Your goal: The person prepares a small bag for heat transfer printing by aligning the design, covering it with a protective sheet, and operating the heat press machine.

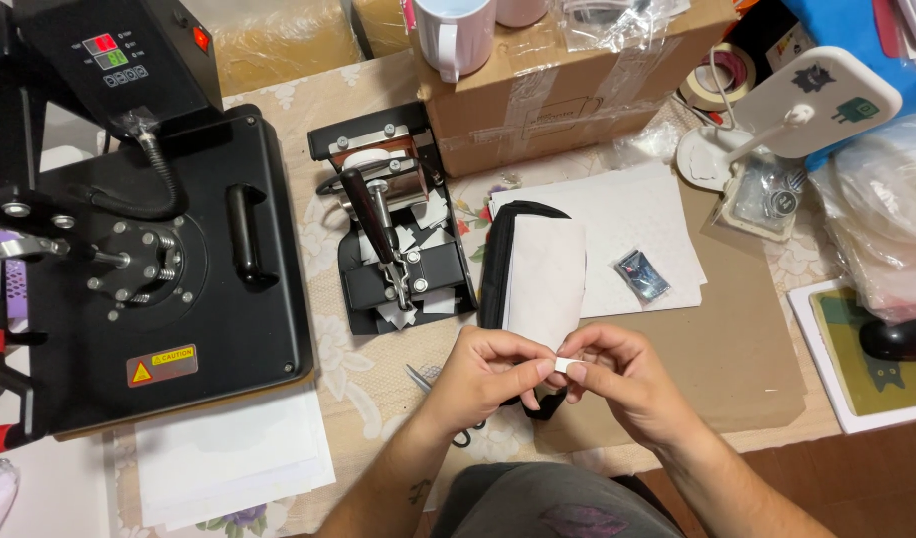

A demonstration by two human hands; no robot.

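Big black heat press (169, 249) filling the left of the counter (737, 369), lid down, sheets of white paper (229, 458) poking out beneath its front edge. Cardboard box (568, 90) at the back with a white mug (456, 35) on top. Smaller mug press (393, 224) in the middle, lever handle running front to back, paper scraps around its base. White desk lamp (807, 110) off to the right. Black pouch wrapped in a white sheet (543, 274) lying just ahead of both hands, long axis pointing away from the body, top end towards the box. Scissors (423, 377) partly hidden under the left wrist.

Left hand (483, 374) and right hand (622, 384) meeting at the near end of the pouch, both equally close. Small white strip (566, 365), tape by the look of it, pinched between them, fingers (538, 351) of the left closed on one end, thumb and forefinger of the right closed on the other. Strip lying left to right, crosswise to the pouch, hovering right over the bottom edge of the white sheet, touching or just above, hard to tell
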